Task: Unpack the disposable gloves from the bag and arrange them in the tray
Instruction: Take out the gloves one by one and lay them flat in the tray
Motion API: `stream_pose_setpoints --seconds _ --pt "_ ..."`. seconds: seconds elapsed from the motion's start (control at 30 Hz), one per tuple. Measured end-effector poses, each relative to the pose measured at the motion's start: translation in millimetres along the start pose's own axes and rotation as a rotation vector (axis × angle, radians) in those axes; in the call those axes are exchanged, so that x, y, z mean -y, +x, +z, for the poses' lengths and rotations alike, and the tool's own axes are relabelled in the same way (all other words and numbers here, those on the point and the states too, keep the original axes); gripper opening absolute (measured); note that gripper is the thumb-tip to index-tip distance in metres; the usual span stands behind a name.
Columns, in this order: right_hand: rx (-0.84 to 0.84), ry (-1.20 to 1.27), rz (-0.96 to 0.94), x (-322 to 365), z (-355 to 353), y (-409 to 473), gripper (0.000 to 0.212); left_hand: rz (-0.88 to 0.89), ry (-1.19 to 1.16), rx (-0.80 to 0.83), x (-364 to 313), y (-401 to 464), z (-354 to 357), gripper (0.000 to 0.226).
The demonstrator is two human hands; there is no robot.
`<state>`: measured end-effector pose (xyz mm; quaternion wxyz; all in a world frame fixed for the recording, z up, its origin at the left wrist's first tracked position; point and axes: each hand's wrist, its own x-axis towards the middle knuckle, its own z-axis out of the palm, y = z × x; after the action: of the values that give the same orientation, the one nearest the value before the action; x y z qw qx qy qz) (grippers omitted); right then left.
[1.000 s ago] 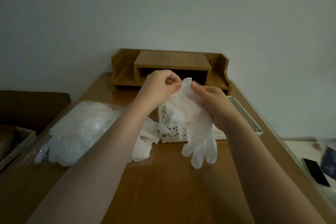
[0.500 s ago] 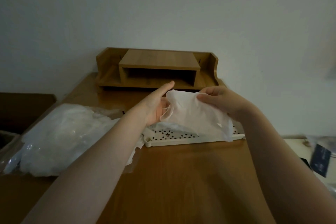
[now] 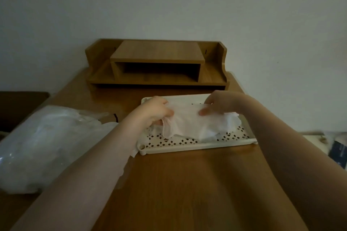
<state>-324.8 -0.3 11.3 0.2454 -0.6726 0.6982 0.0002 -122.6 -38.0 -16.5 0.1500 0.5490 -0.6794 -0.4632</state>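
Both hands, left hand (image 3: 153, 110) and right hand (image 3: 218, 105), pinch the glove (image 3: 195, 124) over the tray (image 3: 197, 145); it looks flimsy and clingy, so grab the edges.

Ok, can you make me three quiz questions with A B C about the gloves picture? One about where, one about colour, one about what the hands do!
1. Where is the bag?
A. left of the tray
B. inside the shelf
C. right of the tray

2. What colour is the tray?
A. red
B. cream white
C. black

3. What are the hands doing?
A. resting flat on the desk
B. both holding a glove over the tray
C. pulling the bag open

Answers:
1 A, the bag lies on the desk beside the left arm.
2 B, its holed floor and rim look cream.
3 B, the left hand and right hand each pinch one end of the glove above the tray.
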Motion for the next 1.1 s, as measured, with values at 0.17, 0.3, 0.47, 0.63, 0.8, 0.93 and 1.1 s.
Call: stream_pose_setpoints --seconds 0.17,0.3,0.47,0.63,0.8,0.93,1.1 --pt "0.074 -0.125 0.051 -21 2 8 0.025 -0.042 0.092 -0.076 5 6 -4 0.005" --pt "0.045 -0.031 0.07 -29 1 11 0.01 -0.038 0.203 -0.142 7 17 0 0.019" --pt "0.026 0.008 0.121 -33 -6 16 0.037 -0.016 0.421 -0.236 12 28 7 0.027" --pt "-0.274 0.064 0.155 -30 12 37 0.047 0.009 0.481 -0.307 15 28 9 0.028" --pt "-0.41 -0.057 -0.142 -24 22 18 0.023 0.251 0.709 -0.438 15 21 14 0.05" --pt "-0.194 -0.212 -0.135 -20 31 -3 0.024 0.517 0.618 -0.247 3 8 38 0.029" --pt "-0.39 -0.334 -0.055 -21 49 -5 0.037 0.323 0.64 -0.006 15 8 56 0.042"
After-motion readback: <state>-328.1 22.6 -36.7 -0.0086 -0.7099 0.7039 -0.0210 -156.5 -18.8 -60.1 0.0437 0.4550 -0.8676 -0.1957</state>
